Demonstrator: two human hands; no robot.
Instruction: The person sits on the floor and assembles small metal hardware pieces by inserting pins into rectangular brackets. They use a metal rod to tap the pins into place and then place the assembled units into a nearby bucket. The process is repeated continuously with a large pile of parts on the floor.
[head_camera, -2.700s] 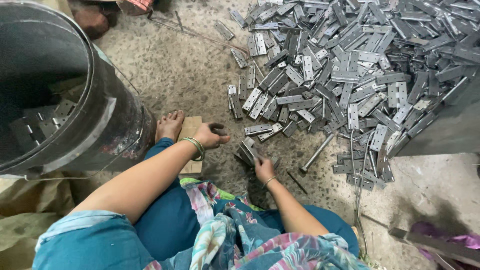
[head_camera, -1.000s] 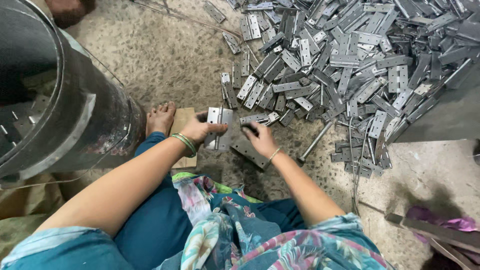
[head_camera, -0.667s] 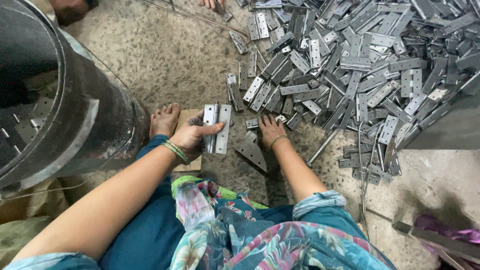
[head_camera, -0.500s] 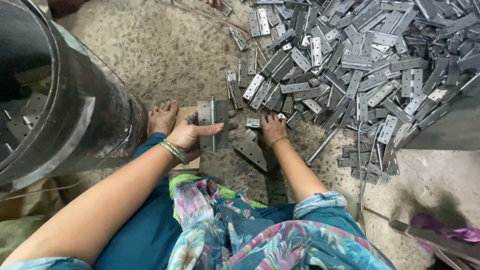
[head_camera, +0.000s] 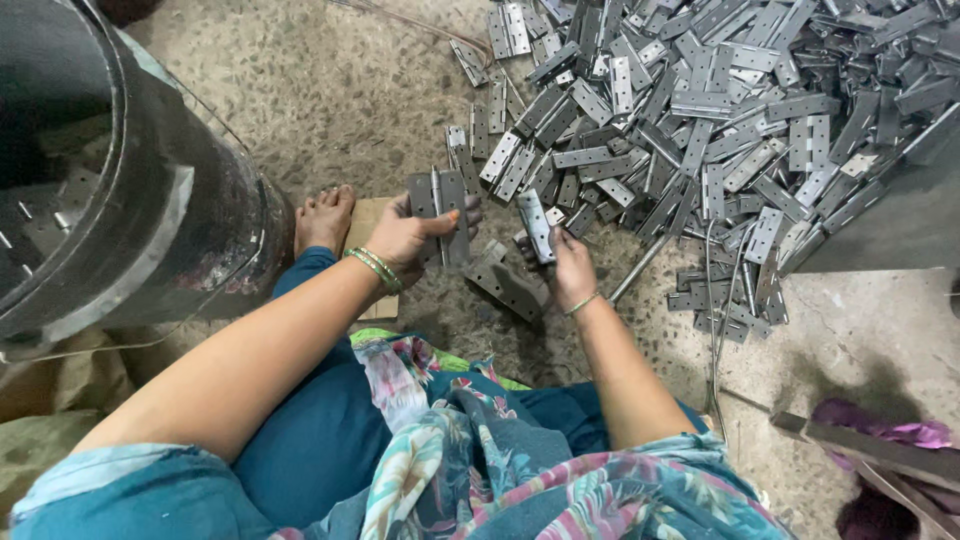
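I sit on a concrete floor facing a large pile of grey metal hinges (head_camera: 700, 110). My left hand (head_camera: 405, 238) grips an opened hinge (head_camera: 438, 210), its two leaves spread flat and its pin upright. My right hand (head_camera: 565, 268) holds a second, folded hinge (head_camera: 535, 225) tilted upward, a short way right of the first. The two hinges are apart. Below and between my hands a few more hinges (head_camera: 505, 285) lie on the floor. Green bangles ring my left wrist.
A big dark metal drum (head_camera: 110, 200) with hinges inside stands at the left. My bare foot (head_camera: 322, 218) rests on a piece of cardboard (head_camera: 368, 225) by the drum. A thin metal rod (head_camera: 640, 268) lies near the pile. Purple cloth and a metal bar (head_camera: 880, 450) sit at lower right.
My left hand lifted an open hinge off the floor and holds it up. My right hand reached toward the pile, picked up a folded hinge and raised it.
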